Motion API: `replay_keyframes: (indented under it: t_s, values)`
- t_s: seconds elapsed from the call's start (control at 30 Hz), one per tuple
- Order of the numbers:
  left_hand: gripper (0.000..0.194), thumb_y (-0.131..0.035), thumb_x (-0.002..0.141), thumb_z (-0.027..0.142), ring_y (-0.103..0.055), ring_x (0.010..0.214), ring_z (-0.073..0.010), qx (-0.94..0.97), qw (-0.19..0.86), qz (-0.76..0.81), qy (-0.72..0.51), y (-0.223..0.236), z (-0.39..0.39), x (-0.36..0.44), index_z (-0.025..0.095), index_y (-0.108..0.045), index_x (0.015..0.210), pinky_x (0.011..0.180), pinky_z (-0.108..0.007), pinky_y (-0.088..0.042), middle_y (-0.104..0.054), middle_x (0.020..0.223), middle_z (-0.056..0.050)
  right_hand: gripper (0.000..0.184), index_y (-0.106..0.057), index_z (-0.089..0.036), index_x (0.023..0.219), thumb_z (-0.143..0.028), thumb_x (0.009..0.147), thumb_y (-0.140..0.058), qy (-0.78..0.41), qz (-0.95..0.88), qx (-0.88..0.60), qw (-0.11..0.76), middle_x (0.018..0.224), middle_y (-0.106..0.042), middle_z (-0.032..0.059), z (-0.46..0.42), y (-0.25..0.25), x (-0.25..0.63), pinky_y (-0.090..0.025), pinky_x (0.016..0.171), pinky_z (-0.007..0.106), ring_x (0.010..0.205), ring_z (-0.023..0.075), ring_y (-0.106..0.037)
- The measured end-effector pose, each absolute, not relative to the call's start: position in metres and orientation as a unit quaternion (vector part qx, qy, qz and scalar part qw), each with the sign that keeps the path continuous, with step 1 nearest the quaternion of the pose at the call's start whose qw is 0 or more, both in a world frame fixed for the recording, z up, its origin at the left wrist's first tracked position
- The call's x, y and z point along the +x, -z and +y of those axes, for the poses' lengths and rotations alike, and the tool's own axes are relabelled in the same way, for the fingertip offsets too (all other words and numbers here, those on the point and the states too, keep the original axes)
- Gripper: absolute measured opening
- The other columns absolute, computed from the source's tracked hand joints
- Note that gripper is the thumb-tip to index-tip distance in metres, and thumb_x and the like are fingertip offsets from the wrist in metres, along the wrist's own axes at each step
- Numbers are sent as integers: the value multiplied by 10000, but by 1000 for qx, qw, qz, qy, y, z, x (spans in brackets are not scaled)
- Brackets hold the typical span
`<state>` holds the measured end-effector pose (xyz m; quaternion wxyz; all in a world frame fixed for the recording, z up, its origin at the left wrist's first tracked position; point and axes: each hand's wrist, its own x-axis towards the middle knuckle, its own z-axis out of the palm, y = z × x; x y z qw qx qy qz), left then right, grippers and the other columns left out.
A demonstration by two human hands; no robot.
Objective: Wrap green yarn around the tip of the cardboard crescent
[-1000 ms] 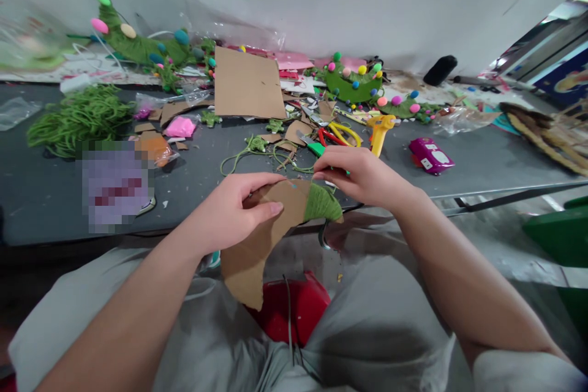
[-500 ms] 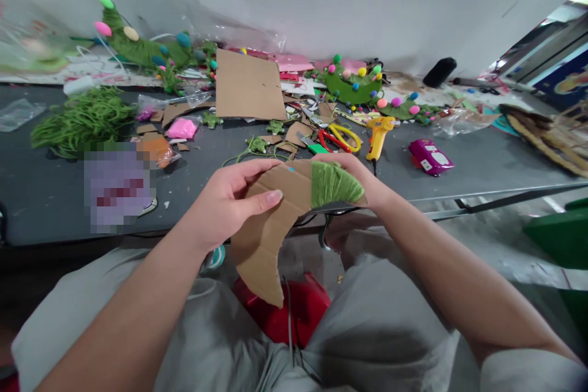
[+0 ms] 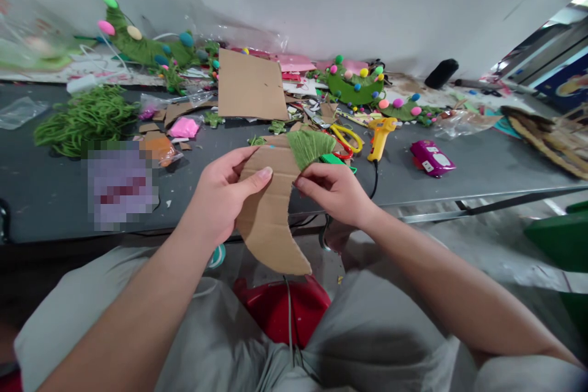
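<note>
My left hand (image 3: pixel 220 193) grips a crescent-shaped cardboard piece (image 3: pixel 269 214) by its left edge, thumb on the front. The crescent's upper tip is wrapped in green yarn (image 3: pixel 310 146). My right hand (image 3: pixel 333 190) is pinched beside the crescent's inner edge, just below the yarn wrap; the strand it seems to pinch is too thin to see clearly. Both hands hover over my lap, in front of the dark table's edge (image 3: pixel 413 199).
On the table lie a heap of green yarn (image 3: pixel 82 116), a cardboard sheet (image 3: pixel 250 86), scissors (image 3: pixel 344 135), a yellow glue gun (image 3: pixel 381 135), a magenta device (image 3: pixel 432 156) and yarn-wrapped pieces with pompoms (image 3: pixel 353 82). A red stool (image 3: pixel 275 312) shows between my knees.
The crescent has turned so its yarn-wrapped tip now points up and away. My right hand came off the tip and moved down to the inner edge.
</note>
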<state>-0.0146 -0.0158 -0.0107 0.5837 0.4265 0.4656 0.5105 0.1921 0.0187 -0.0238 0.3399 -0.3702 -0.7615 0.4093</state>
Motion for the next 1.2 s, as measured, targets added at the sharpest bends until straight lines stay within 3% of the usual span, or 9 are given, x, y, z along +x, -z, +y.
replay_keyframes:
  t_s: [0.33, 0.57, 0.83, 1.0, 1.2]
  values:
    - [435, -736, 833, 314, -688, 1033, -248, 543, 433, 531, -485, 21, -13, -16, 175, -660, 1238, 927, -371, -544, -729, 1192, -92, 170, -724, -161, 854, -259, 914, -598, -223, -832, -408, 303, 734, -657, 11, 15, 27, 197, -377, 612, 243, 627, 97, -499]
    - [347, -688, 856, 237, -680, 988, -222, 630, 302, 549, -458, 16, -18, -11, 175, -635, 1193, 863, -331, -532, -725, 1129, -76, 177, -723, -168, 839, -278, 911, -605, -284, -793, -436, 316, 713, -666, 5, 12, 26, 195, -394, 584, 239, 599, 95, -505]
    - [373, -675, 830, 201, -662, 872, -200, 644, 331, 532, -439, 17, -26, -7, 208, -543, 1178, 801, -314, -509, -691, 1024, -43, 195, -666, -160, 795, -286, 920, -583, -296, -775, -450, 330, 646, -580, -18, 9, 23, 193, -357, 538, 229, 566, 82, -449]
    - [430, -621, 823, 138, -624, 982, -211, 669, 361, 496, -419, 16, -27, 0, 205, -587, 1247, 857, -303, -487, -675, 1144, -39, 181, -634, -163, 796, -242, 931, -543, -237, -816, -442, 287, 664, -568, -20, 8, 19, 193, -333, 574, 244, 582, 84, -431]
    - [254, -639, 839, 182, -613, 821, -178, 601, 430, 514, -436, 19, -28, 8, 186, -666, 1091, 714, -263, -479, -691, 927, -8, 179, -635, -164, 769, -241, 912, -559, -157, -833, -450, 280, 684, -586, -5, 5, 17, 191, -341, 606, 250, 620, 99, -474]
